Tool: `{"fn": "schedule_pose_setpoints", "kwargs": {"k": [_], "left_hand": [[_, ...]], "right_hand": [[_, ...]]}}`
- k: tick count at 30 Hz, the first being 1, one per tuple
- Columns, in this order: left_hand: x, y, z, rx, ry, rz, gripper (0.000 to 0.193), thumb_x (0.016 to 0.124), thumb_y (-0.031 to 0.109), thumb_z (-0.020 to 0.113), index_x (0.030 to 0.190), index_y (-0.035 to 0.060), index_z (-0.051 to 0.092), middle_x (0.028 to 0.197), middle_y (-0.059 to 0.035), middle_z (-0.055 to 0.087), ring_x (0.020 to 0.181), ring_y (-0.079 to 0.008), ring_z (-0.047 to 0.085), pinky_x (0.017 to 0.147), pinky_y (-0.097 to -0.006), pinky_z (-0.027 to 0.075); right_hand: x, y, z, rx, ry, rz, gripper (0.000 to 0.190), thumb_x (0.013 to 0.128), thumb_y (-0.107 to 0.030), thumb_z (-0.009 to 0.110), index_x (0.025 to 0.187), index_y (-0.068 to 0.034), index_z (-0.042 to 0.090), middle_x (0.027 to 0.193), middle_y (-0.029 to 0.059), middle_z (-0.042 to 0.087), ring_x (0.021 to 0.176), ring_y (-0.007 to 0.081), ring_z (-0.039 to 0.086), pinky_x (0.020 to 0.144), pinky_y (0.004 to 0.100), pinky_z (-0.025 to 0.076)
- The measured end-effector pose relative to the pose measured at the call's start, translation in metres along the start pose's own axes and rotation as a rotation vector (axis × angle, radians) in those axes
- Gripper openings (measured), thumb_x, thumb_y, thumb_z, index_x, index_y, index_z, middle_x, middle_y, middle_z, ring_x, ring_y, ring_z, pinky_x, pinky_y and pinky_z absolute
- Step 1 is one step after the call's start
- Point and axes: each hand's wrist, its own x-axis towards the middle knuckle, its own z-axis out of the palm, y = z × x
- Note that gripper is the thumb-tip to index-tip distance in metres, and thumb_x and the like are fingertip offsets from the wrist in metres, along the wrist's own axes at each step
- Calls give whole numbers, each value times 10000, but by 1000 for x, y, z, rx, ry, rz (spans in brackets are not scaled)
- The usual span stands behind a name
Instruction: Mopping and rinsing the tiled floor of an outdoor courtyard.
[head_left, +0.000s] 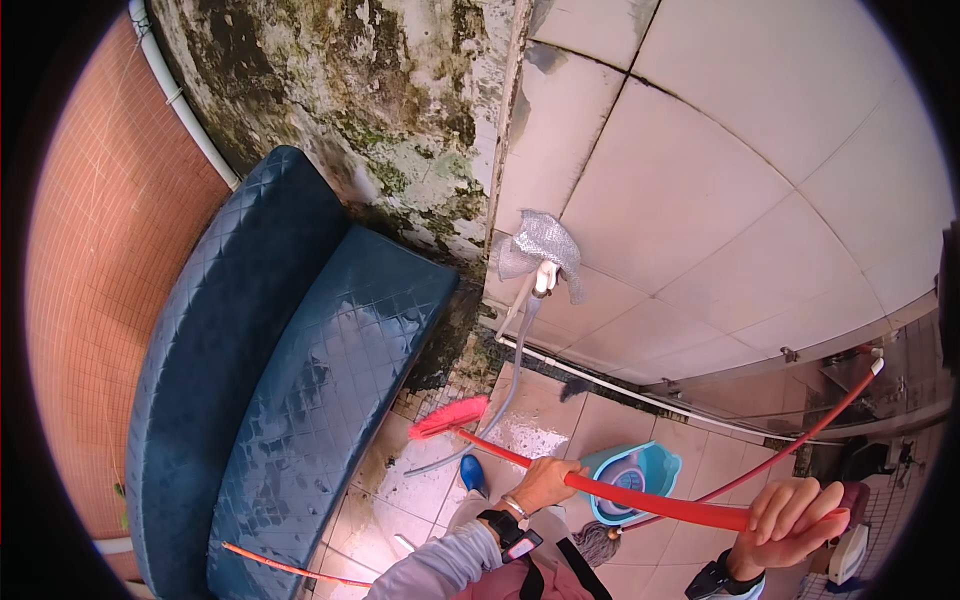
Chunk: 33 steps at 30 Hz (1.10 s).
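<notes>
Both of my hands grip the red handle of a floor broom (517, 456). Around the middle of the handle is my left hand (546, 481), with a dark band and a bracelet at its wrist. My right hand (796, 517) wraps the handle's top end, far to the right. The broom's pink-red bristle head (450, 417) rests on wet floor tiles (409, 450), near the corner of a dark blue padded bench (337, 360). A grey hose (517, 375) runs down beside the head, and a blue boot (472, 474) stands close by.
A turquoise mop bucket (664, 461) sits below the handle, with a string mop (598, 544) beside it. The mop's pole leans right. The hose joins a wall tap draped with a grey cloth (544, 236). An orange-red stick (277, 564) lies across the bench. A mouldy wall (360, 112) rises behind.
</notes>
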Motion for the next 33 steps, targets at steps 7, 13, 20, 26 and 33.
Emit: {"fn": "schedule_pose_setpoints", "kwargs": {"k": [7, 13, 20, 26, 33], "left_hand": [[34, 16, 19, -42, 103, 154, 257, 763, 234, 556, 572, 64, 534, 511, -145, 524, 491, -358, 523, 478, -436, 418], [81, 13, 5, 55, 181, 276, 273, 762, 227, 553, 554, 58, 502, 515, -150, 520, 516, -367, 526, 476, -440, 413], [-1, -12, 12, 66, -75, -10, 234, 760, 258, 558, 621, 70, 572, 566, -155, 560, 565, -355, 559, 518, -431, 444], [7, 30, 17, 76, -62, 39, 245, 755, 266, 567, 610, 69, 568, 543, -149, 548, 540, -341, 553, 491, -423, 435], [82, 32, 13, -36, 36, 242, 269, 756, 240, 574, 575, 48, 525, 534, -173, 508, 539, -377, 511, 477, -446, 394]], "right_hand": [[5, -21, -22, -90, 140, -6, 306, 921, -339, 305, 695, -136, 337, 514, 26, 411, 348, 79, 426, 358, 165, 405], [5, -9, -12, -163, 45, -154, 314, 903, -334, 386, 656, -146, 341, 504, 11, 426, 356, 69, 425, 384, 157, 393], [-21, 8, -26, -111, 136, 87, 330, 921, -378, 270, 684, -149, 301, 490, 2, 374, 319, 65, 379, 317, 159, 355], [4, -38, -45, -59, 254, -35, 311, 933, -320, 275, 694, -124, 309, 490, 16, 360, 338, 65, 378, 353, 158, 395], [7, -29, -13, -294, -30, -209, 308, 916, -316, 354, 667, -136, 338, 507, 13, 396, 343, 68, 401, 367, 142, 379]]}}
